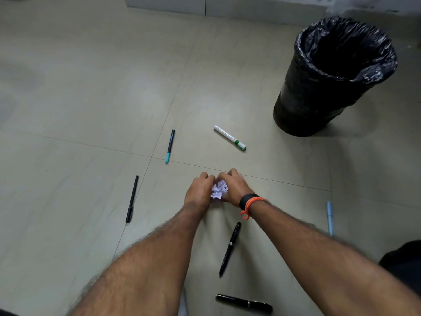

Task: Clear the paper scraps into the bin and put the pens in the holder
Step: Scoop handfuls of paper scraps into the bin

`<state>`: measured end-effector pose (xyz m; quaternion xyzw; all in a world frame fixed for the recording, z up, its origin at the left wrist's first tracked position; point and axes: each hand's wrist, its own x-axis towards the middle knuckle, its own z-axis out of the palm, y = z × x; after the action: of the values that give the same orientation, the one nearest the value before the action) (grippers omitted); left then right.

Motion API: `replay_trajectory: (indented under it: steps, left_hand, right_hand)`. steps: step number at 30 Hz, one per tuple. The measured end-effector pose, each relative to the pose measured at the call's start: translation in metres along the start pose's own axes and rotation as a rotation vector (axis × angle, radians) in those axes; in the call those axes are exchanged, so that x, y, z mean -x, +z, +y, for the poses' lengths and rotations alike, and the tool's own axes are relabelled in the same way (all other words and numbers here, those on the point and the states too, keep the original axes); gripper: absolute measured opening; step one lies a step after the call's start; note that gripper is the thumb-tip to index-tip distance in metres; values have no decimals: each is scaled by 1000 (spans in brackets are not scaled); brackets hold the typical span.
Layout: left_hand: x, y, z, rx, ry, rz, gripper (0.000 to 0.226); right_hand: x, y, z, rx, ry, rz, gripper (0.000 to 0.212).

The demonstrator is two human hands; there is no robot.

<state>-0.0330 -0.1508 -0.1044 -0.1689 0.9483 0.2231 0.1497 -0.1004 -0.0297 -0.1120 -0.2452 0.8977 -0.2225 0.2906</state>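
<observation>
A crumpled wad of white paper scraps (219, 189) sits between my two hands just above the tiled floor. My left hand (199, 189) cups it from the left and my right hand (233, 187) from the right, fingers curled round it. Pens lie scattered on the floor: a black and teal pen (170, 145), a white marker with a green band (230, 137), a black pen (132, 199) at the left, a black pen (230, 248) under my right forearm, a thick black pen (243, 303) at the bottom, and a light blue pen (329, 218) at the right. No pen holder is in view.
A black bin lined with a black bag (296, 106) stands open at the upper right. A white skirting or low ledge (205, 6) runs along the far edge. A dark object (405, 263) shows at the lower right edge.
</observation>
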Motion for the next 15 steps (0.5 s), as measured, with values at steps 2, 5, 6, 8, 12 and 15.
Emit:
replay_trajectory:
  steps: [2,5,6,8,12,15]
  left_hand:
    - [0,-1,0,28,-29,3,23]
    - [-1,-8,5,43,-81,-59,17]
    - [-1,-10,6,55,-102,-82,13]
    - [-4,-13,6,126,-157,-96,8]
    - [-10,-36,9,249,-177,-52,5]
    - [-19,-71,14,312,-146,-42,10]
  right_hand:
    - [0,0,-1,5,18,7,34]
    - [1,-3,-7,25,55,18,16]
    - [1,-4,-8,6,74,18,14]
    - [2,-10,-7,-65,125,11,10]
    - [4,-40,-4,-235,177,-8,18]
    - [4,-78,-7,-291,158,-34,15]
